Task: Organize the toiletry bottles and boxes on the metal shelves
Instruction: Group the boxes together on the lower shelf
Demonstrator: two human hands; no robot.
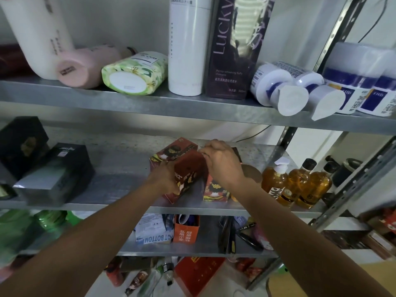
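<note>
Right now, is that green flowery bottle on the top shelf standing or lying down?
Lying down. The green floral bottle rests on its side, base facing the camera.

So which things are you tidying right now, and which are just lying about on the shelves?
In the job now: red box, gripped by the left hand, with the right hand at its top corner; matching boxes beside it.
Just lying about: pink bottle and green flowery bottle, both on their sides; amber bottles; black boxes; wall cable.
</note>
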